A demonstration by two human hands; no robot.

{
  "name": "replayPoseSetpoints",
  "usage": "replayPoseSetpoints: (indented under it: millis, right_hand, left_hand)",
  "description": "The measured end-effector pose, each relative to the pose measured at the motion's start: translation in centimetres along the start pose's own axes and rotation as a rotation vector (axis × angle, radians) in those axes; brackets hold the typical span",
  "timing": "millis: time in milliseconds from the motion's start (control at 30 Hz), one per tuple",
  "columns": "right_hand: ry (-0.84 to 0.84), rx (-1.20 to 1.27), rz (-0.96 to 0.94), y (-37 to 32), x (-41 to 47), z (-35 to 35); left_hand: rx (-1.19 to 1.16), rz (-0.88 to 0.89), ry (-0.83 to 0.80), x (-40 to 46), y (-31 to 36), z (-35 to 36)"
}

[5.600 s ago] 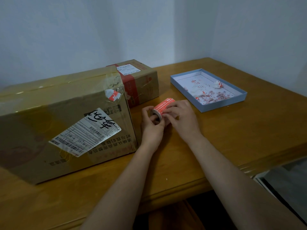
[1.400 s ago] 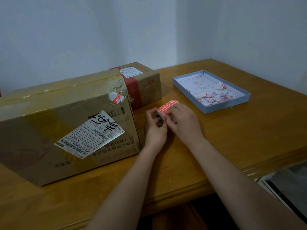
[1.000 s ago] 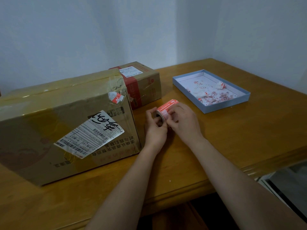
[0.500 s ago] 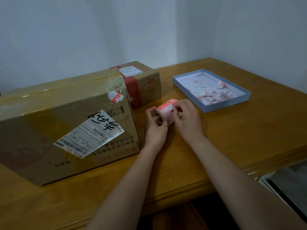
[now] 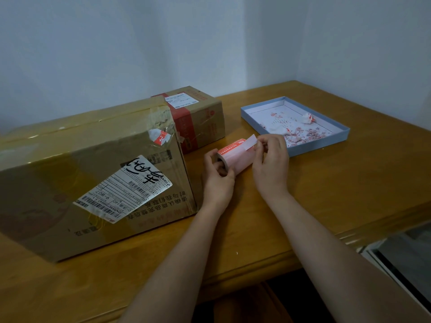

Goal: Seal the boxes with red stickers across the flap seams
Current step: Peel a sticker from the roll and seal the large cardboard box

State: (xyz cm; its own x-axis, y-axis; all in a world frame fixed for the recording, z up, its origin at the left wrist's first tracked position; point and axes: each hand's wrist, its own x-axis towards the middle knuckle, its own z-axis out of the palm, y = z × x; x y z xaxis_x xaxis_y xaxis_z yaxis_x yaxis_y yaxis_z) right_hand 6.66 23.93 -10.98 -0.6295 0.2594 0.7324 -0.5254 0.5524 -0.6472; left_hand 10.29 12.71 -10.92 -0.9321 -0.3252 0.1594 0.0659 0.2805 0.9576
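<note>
- Left hand grips the sticker roll just right of the big box.
- Right hand pinches a sticker partly lifted off the roll.
- Small box sits farther back.

The sticker roll lies on its side at centre, one red sticker partly peeled up at its far right; the large taped carton sits left; the smaller red-banded carton stands just behind it.
</note>
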Motion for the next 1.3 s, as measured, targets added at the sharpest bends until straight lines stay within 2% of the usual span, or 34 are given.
replayPoseSetpoints:
  millis: [700,967,1167,1300]
  right_hand:
    - [0.27,0.072,0.045,-0.4,0.6,-0.5]
    - [0.25,0.065,0.028,-0.2,0.3,-0.5]
    - [0.203,0.063,0.022,-0.9,0.3,-0.6]
    - [0.187,0.078,0.008,-1.9,-0.2,-0.8]
  left_hand:
    - [0.076,-0.01,0.059,0.3,-0.2,0.3]
    - [0.101,0.029,0.071,-0.2,0.3,0.1]
    - [0.212,0.046,0.116,-1.1,1.7,-0.3]
    - [0.153,0.139,0.121,-1.6,3.3,-0.8]
